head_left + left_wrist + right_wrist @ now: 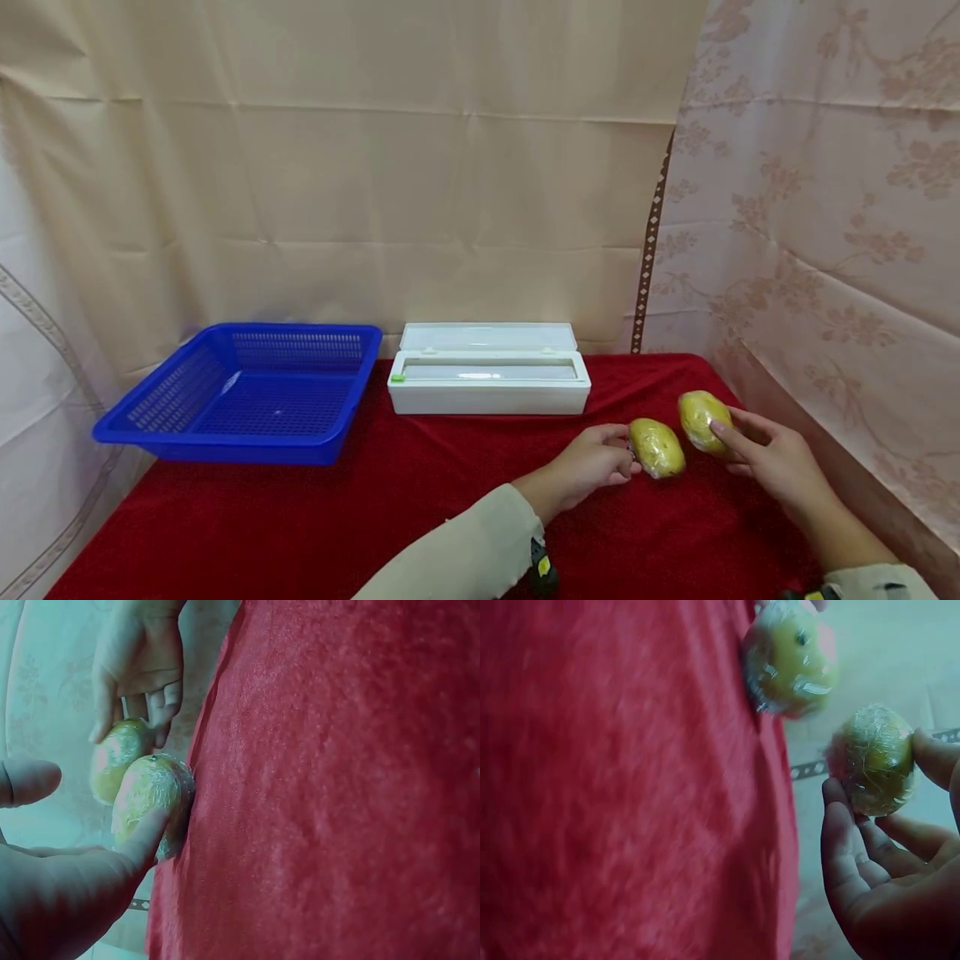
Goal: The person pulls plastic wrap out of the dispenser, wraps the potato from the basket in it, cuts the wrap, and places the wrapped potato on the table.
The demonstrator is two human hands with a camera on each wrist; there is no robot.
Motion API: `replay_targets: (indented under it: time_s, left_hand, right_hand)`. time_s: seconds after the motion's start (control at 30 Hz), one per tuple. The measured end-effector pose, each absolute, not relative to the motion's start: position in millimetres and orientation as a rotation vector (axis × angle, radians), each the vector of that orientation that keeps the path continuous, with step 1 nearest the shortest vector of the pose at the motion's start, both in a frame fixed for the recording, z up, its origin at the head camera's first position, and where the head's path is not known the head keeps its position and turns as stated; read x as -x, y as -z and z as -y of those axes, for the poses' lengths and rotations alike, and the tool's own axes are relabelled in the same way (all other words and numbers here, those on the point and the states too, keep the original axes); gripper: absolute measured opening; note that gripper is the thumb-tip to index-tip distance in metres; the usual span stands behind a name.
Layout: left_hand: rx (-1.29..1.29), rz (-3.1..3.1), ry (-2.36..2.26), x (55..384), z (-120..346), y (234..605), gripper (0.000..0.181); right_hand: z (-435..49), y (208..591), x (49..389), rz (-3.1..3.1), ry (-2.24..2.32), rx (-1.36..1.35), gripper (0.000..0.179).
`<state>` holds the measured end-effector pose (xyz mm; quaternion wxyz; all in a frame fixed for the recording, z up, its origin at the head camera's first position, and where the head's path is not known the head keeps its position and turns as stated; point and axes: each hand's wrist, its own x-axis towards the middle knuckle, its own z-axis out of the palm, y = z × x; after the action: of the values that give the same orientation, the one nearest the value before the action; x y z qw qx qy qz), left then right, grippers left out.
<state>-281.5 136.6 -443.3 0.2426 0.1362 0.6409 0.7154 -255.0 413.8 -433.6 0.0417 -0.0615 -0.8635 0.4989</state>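
Two yellow, oval, fruit-like pieces wrapped in clear film are at the table's right side. My right hand point(783, 462) holds the right wrapped yellow piece point(702, 421) between thumb and fingers, seemingly lifted off the cloth. My left hand point(588, 467) is at the left wrapped yellow piece point(657, 448). In the left wrist view, one digit touches the film of that near piece point(154, 791), while another digit stands apart from it. The right wrist view shows fingers and thumb around the held piece point(874, 761). The left hand is mostly hidden in that view.
A white film dispenser point(487, 398) with a raised lid and a green slider stands at the back middle. To its left is a blue plastic basket point(225, 450). Red cloth point(337, 533) covers the table. Curtains hang behind and on the right point(847, 208).
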Motion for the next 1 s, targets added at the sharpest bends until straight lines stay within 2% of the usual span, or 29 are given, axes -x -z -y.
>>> replay_targets:
  time_s: [0.2,0.43,1.0]
  left_hand:
    - [-0.393,-1.748,-1.937,282.1,-137.6,446.8,0.069]
    - [-0.540,-1.753,-1.851,283.1,-136.1,455.6,0.062]
    - [-0.622,-1.989,-1.661,284.6,-134.4,453.8,0.064]
  right_hand:
    - [-423.5,443.0,261.8,2.797,-1.402,0.240,0.090]
    - [-425.6,453.7,265.5,2.809,-1.418,0.195,0.083]
    - [-426.9,447.5,267.1,2.860,-1.348,0.181,0.084]
